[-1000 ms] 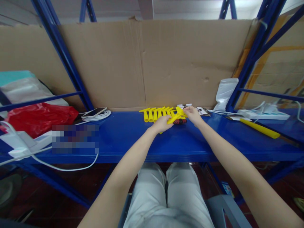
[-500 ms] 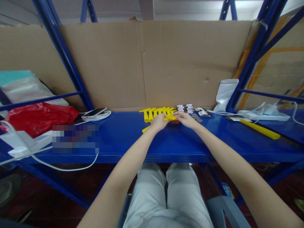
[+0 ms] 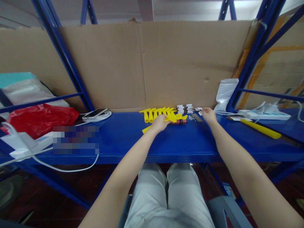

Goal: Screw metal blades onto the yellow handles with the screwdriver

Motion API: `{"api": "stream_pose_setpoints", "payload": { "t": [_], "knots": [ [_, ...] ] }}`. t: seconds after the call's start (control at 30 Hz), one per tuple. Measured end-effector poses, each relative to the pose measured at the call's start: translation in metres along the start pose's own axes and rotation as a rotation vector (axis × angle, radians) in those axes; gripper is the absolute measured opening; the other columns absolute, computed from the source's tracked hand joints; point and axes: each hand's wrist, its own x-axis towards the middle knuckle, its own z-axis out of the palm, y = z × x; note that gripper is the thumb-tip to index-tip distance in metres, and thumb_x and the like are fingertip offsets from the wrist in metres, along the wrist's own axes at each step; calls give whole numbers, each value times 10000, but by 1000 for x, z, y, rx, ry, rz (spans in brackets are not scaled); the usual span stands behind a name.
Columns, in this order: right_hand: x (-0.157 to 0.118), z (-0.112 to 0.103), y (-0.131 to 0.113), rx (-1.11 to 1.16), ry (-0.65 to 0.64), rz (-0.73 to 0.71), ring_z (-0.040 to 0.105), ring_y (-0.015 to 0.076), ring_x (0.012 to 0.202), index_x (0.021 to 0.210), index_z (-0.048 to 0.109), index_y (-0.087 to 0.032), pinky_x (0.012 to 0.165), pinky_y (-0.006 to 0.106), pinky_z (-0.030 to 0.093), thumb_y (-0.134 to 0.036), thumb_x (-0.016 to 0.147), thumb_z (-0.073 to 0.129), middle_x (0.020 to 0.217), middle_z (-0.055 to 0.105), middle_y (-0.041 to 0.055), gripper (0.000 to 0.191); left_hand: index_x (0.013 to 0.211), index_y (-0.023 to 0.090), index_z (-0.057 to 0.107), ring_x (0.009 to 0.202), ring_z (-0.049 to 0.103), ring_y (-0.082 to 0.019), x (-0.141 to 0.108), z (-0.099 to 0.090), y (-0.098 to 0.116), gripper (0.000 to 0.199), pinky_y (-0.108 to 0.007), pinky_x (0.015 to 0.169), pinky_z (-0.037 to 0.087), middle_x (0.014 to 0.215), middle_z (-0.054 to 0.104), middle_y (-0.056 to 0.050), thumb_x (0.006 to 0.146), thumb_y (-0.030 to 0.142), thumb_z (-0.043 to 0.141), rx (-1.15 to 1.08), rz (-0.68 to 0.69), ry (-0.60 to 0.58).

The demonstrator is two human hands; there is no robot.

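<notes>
My left hand (image 3: 159, 124) is closed round a yellow plastic piece (image 3: 147, 129), whose handle sticks out at the lower left and whose head shows at the right. Behind it stands a row of similar yellow pieces (image 3: 146, 116). A red and black tool (image 3: 180, 121) lies just right of my left hand. My right hand (image 3: 208, 114) is at the small white packets (image 3: 199, 109), its fingers pressed together; what they hold is too small to tell. Between the hands are small metal bits (image 3: 191, 117), a grey strip (image 3: 197, 117) and a stack of black-and-white packs (image 3: 185, 109).
A phone (image 3: 95, 112) on coiled white cable, a red bag (image 3: 42, 118) and a power strip (image 3: 45, 137) are on the left. To the right lie a yellow-handled tool (image 3: 261, 128), another power strip (image 3: 266, 114) and a white pouch (image 3: 226, 95). Cardboard (image 3: 178, 63) stands behind.
My right hand has left the yellow piece and moved right to the white packets. The red and black tool is now uncovered. My left hand has stayed in about the same place.
</notes>
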Motion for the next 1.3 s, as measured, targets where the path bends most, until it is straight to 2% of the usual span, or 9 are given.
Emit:
{"api": "stream_pose_setpoints", "payload": {
  "t": [0.1,0.2,0.27,0.37,0.47,0.7,0.97,1.2,1.3],
  "knots": [
    [2,-6,10,-167,-36,60,645,294,1051,1072,707,-120,893,386,490,-196,830,501,1085,713,179,327,1070,165,695,1131,630,-258,0,0,-1,278,-335,946,482,1166,704,-120,858,340,656,29,-17,-1],
    [-4,-6,5,-310,-165,50,634,313,1058,932,743,-165,912,417,475,-299,794,605,1019,718,151,237,1072,157,695,1135,626,-258,0,0,-1,278,-327,936,484,1187,695,-127,860,329,649,52,-32,-3],
    [-10,-4,-1,-431,-198,45,616,318,1100,888,748,-196,949,454,458,-370,766,658,1040,711,132,232,1074,148,695,1134,627,-256,1,1,-1,278,-325,932,484,1189,694,-130,866,324,638,57,-24,-10],
    [-16,-2,-9,-589,-190,27,587,316,1165,942,746,-216,979,495,439,-436,791,640,1116,688,126,287,1061,147,698,1128,630,-255,1,2,-2,270,-331,931,487,1181,698,-131,869,326,632,54,-1,-17],
    [-19,0,-11,-649,-180,5,566,325,1206,1027,726,-176,988,506,428,-448,835,593,1179,663,164,358,1067,147,695,1129,630,-253,1,3,-2,273,-335,937,487,1186,696,-129,865,321,638,50,4,-16],
    [-26,-1,-18,-698,-175,-35,542,342,1245,1148,677,-123,1008,513,395,-363,880,552,1227,638,222,381,1082,150,694,1141,623,-257,1,2,1,280,-345,955,479,1216,688,-129,861,316,643,52,1,-18],
    [-28,-1,-20,-667,-169,-8,547,347,1250,1263,622,-100,1011,501,412,-371,874,571,1277,612,253,476,1044,158,701,1115,633,-262,1,2,-1,258,-350,937,490,1168,702,-125,852,322,650,32,11,-12],
    [-25,-1,-17,-577,-149,56,544,370,1249,1303,589,-69,1015,526,419,-586,868,531,1278,603,279,678,1032,156,705,1100,639,-259,2,3,-3,251,-337,926,492,1133,710,-124,859,324,634,40,24,-13],
    [-25,0,-17,-552,-156,83,529,375,1263,1296,595,-62,1017,525,415,-613,862,525,1290,592,289,705,1025,161,708,1098,637,-258,2,3,-3,247,-343,930,491,1132,711,-121,854,326,642,37,18,-13]
  ]
}}
